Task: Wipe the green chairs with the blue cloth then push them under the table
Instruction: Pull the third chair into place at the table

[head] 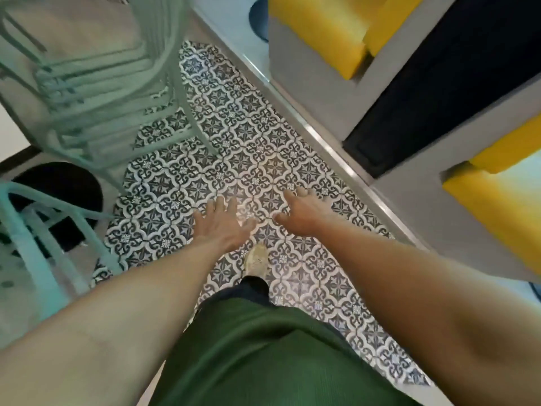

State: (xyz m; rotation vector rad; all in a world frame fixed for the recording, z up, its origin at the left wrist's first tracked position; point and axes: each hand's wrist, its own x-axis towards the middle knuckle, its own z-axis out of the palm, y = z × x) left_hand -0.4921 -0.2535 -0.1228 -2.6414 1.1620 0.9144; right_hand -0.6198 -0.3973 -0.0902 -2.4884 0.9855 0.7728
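- A patterned black-and-white tile floor (263, 136) fills the middle.
- Green chairs stand at ten o'clock (87, 68) and eight o'clock (38, 230); the cloth is out of view.
- Grey benches with yellow cushions (322, 30) line two o'clock.
- The left hand (222, 224) and right hand (301, 212) reach forward with fingers spread, holding nothing.
- A shoe (256, 259) steps forward at six o'clock.

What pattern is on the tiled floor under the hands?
Dark blue-grey floral medallions on white, repeating across the patterned tiled floor; the head view shows it best.
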